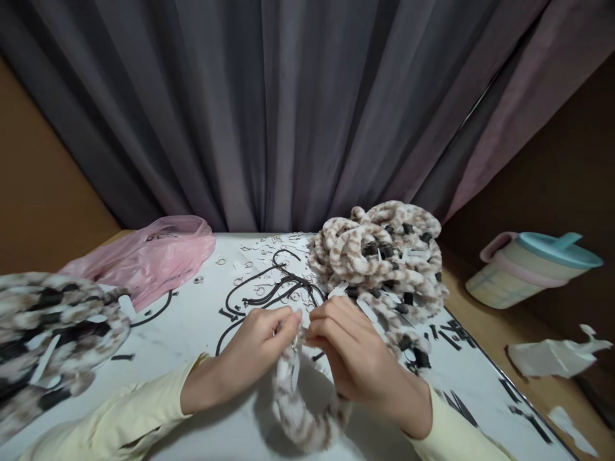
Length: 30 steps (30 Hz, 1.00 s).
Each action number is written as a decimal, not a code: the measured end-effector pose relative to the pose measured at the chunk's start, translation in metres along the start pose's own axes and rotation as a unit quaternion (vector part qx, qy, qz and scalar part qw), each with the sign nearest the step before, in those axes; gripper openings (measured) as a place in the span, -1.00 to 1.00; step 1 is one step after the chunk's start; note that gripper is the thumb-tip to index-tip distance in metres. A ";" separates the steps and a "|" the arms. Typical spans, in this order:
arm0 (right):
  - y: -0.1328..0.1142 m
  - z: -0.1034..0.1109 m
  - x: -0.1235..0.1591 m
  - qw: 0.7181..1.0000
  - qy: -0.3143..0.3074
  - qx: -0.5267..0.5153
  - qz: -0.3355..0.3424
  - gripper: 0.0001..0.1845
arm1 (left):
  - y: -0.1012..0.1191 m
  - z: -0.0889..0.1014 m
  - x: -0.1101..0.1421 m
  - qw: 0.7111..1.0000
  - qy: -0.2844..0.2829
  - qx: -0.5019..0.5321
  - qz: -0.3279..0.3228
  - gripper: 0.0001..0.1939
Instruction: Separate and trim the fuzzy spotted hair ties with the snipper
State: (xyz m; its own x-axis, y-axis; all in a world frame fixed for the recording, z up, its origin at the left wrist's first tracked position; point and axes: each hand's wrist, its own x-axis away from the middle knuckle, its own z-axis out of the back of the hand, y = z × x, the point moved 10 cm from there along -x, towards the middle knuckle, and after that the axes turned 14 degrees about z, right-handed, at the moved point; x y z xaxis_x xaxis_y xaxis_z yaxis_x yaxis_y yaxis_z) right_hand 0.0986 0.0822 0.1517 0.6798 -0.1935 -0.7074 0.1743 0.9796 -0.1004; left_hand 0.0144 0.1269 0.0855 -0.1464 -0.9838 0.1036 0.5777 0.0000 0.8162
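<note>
My left hand [257, 349] and my right hand [353, 358] meet over the white table [202, 320], both pinching the top of one fuzzy brown-and-white headband [300, 410]. The headband loops down towards me between my wrists. A white tag hangs from it by my fingertips. Bare black headband frames [269, 288] lie just beyond my hands.
A heap of fuzzy headbands [384, 256] sits at the back right, another heap [48, 339] at the left edge. A pink plastic bag [148, 256] lies back left. A lidded cup [533, 269] and torn paper [552, 355] are at the right. Grey curtain behind.
</note>
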 end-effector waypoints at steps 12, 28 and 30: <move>-0.008 0.000 0.001 0.997 0.015 0.063 0.042 -0.71 | -0.015 0.010 -0.006 0.988 0.003 0.136 0.073 -0.67; -0.033 0.008 0.013 0.972 0.121 0.137 0.151 -0.82 | -0.011 -0.009 -0.002 0.966 -0.108 0.220 0.082 -0.67; -0.040 0.008 0.012 0.968 0.117 0.133 0.181 -0.75 | -0.010 -0.010 -0.001 0.954 -0.116 0.260 0.093 -0.68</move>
State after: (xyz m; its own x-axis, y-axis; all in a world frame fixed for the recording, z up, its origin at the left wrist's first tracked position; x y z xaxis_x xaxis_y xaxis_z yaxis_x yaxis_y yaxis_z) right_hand 0.1058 0.0406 0.1531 0.5560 0.2069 -0.8050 0.1532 0.9264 0.3439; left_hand 0.0166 0.1258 0.0716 -0.2891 -0.8921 0.3474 0.1427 0.3187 0.9371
